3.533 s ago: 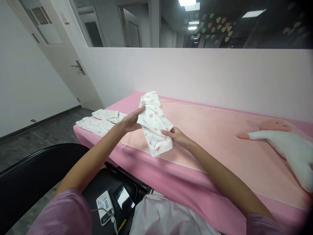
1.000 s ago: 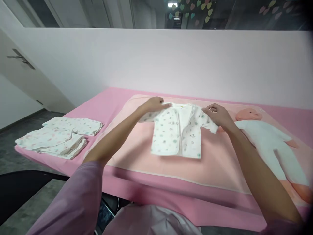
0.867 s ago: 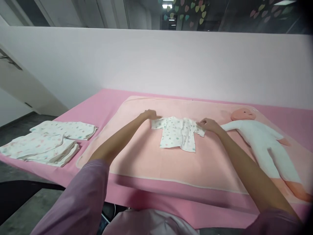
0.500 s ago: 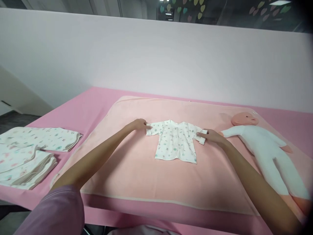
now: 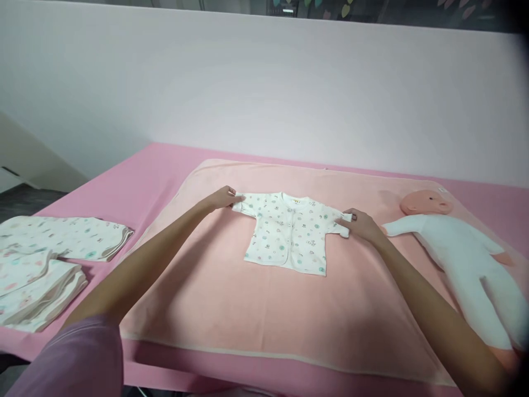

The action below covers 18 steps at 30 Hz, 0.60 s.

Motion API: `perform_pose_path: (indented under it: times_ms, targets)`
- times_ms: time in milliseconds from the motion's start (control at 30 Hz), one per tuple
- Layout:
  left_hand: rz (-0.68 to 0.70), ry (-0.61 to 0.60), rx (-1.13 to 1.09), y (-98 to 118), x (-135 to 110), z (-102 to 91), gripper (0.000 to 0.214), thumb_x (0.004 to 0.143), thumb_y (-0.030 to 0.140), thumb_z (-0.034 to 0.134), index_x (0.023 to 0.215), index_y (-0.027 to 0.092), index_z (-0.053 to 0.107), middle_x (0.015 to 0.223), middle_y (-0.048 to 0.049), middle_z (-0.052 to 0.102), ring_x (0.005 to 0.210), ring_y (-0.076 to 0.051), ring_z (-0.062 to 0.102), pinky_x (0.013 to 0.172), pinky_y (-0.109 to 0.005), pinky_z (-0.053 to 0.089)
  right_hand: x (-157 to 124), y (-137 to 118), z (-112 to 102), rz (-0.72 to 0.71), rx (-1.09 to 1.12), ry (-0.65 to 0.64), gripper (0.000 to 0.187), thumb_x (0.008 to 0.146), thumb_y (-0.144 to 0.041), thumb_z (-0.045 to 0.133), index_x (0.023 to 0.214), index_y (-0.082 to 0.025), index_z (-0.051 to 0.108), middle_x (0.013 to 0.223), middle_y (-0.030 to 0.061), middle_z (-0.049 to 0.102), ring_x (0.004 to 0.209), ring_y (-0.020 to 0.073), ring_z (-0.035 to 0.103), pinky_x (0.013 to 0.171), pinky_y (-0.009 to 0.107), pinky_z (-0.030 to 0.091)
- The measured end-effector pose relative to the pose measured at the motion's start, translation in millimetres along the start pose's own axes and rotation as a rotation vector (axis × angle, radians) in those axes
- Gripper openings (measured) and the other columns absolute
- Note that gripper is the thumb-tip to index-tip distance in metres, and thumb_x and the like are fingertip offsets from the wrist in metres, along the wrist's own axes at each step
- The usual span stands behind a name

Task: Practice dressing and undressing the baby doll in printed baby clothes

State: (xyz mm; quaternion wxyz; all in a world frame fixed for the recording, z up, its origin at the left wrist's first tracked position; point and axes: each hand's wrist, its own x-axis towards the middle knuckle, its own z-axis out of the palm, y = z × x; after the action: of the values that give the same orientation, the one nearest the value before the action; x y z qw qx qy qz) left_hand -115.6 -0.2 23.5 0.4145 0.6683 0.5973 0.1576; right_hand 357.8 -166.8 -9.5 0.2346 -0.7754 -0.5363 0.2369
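A small white baby shirt (image 5: 288,236) with a sparse print of green and dark motifs is spread out, neckline away from me, over a peach blanket (image 5: 231,309). My left hand (image 5: 223,197) pinches the cuff of the sleeve on the left. At the other side my right hand (image 5: 359,224) grips the end of the right sleeve, fingers closed on the cloth. Both arms reach forward, and the shirt is stretched wide between the hands. Just beyond my right hand lies a baby doll (image 5: 454,248) in a white body suit, on its back with its head at the far end.
Folded printed cloths (image 5: 66,237) are stacked at the left on the pink table cover (image 5: 136,171). A white partition wall (image 5: 264,88) rises behind the table. The doll takes up the right side of the blanket.
The shirt has been pulled out wider and flatter, its front now smooth. My left hand has moved left and slightly away from me. The view has tilted down a little.
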Motion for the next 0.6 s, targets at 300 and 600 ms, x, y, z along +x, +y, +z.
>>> perform_pose_path:
  times_ms: [300, 600]
  targets:
    - [0.154, 0.186, 0.397, -37.6, -14.9, 24.9, 0.063, 0.086, 0.057, 0.072, 0.131, 0.02, 0.048, 0.117, -0.0124, 0.072, 0.118, -0.034, 0.063, 0.089, -0.039, 0.049, -121.8, -32.4, 60.8, -0.523, -0.089, 0.121, 0.026, 0.1, -0.048, 0.058, 0.115, -0.026, 0.059, 0.113, 0.0107, 0.066, 0.105, 0.0312, 0.061, 0.088, 0.045, 0.049]
    - [0.602, -0.007, 0.433, 76.3, -11.7, 145.1, 0.044, 0.097, 0.054, 0.058, 0.121, 0.017, 0.062, 0.116, -0.0145, 0.072, 0.121, -0.032, 0.059, 0.101, -0.043, 0.046, -134.5, -86.9, 120.5, -0.731, -0.395, -0.105, 0.032, 0.105, -0.049, 0.05, 0.086, -0.023, 0.05, 0.081, 0.0053, 0.06, 0.073, 0.0221, 0.054, 0.064, 0.036, 0.038]
